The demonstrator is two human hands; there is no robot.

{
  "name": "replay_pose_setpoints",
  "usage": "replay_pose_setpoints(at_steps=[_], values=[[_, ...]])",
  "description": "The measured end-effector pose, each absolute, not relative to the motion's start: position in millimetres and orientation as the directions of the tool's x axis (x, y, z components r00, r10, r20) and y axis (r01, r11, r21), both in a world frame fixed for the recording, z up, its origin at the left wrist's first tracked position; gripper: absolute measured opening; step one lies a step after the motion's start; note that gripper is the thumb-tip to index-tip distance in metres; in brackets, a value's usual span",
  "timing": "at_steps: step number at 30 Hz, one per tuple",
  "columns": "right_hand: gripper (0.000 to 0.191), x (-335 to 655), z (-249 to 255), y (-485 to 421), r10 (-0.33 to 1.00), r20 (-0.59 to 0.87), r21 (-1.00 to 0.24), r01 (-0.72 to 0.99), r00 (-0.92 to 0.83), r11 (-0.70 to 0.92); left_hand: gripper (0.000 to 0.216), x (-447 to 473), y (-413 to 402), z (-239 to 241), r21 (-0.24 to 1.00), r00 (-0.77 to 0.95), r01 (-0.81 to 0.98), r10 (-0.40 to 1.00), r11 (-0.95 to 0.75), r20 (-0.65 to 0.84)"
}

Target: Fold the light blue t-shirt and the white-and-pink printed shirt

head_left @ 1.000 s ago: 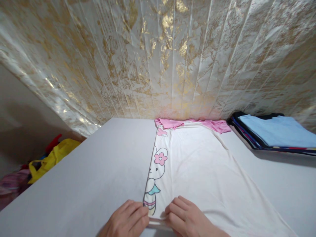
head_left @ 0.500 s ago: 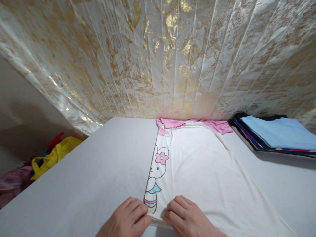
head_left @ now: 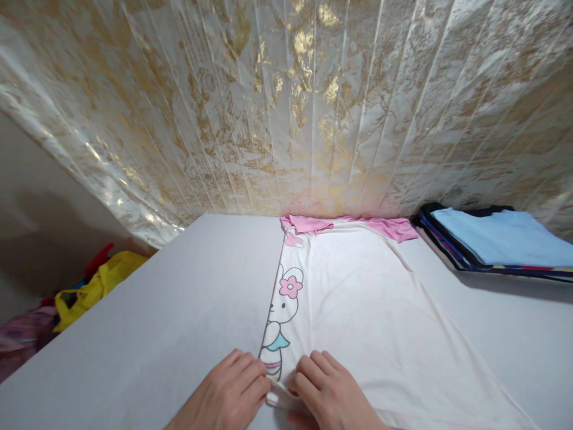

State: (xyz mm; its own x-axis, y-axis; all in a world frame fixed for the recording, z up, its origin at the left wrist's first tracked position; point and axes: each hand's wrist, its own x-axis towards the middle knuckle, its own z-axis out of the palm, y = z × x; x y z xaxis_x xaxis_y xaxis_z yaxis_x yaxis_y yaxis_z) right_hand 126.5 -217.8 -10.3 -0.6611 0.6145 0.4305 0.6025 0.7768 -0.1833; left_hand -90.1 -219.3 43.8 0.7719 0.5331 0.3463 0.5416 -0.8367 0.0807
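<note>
A white T-shirt point(head_left: 358, 310) with pink sleeves lies on the table, folded lengthwise so that half of a cartoon bunny print runs along its left edge. Its pink end is at the far side, by the wall. My left hand point(head_left: 235, 385) pinches the near left corner of the shirt at the hem. Close by on the right, my right hand point(head_left: 329, 385) has its fingers curled round the same hem. Between both hands the hem is slightly lifted and turned up. The fingertips are partly hidden under the fabric.
A stack of folded clothes, light blue on top point(head_left: 514, 239), sits at the back right of the white table point(head_left: 179, 310). Beyond the left edge lie a yellow bag point(head_left: 101, 283) and pinkish cloth point(head_left: 27, 331). A gold-patterned sheet point(head_left: 286, 107) covers the wall behind.
Both hands have moved slightly up and away from me, raising and turning the hem between them. The view has shifted a little; the rest of the shirt lies as before.
</note>
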Motion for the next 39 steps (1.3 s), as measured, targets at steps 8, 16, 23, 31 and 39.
replay_pose_setpoints(at_steps=[8,16,23,31,39], values=[[0.032,104,-10,-217,0.650,0.420,-0.211,0.628,-0.634,0.749,0.021,-85,-223,38,0.060,0.725,0.605,0.580,-0.794,0.372],[0.014,101,-8,-215,0.720,0.364,-0.345,0.632,-0.591,0.693,0.027,-84,-223,35,0.032,0.679,0.603,0.534,-0.797,0.503],[0.017,105,-11,-213,0.691,0.352,-0.331,0.606,-0.631,0.723,0.030,-90,-226,27,-0.017,0.723,0.545,0.460,-0.838,0.516],[0.011,107,-15,-216,0.614,0.492,-0.285,0.552,-0.618,0.784,0.025,-95,-232,19,-0.005,0.632,0.667,0.563,-0.745,0.533],[0.010,106,-16,-217,0.593,0.551,-0.304,0.521,-0.587,0.798,0.028,-96,-236,21,0.013,0.602,0.672,0.556,-0.741,0.573]])
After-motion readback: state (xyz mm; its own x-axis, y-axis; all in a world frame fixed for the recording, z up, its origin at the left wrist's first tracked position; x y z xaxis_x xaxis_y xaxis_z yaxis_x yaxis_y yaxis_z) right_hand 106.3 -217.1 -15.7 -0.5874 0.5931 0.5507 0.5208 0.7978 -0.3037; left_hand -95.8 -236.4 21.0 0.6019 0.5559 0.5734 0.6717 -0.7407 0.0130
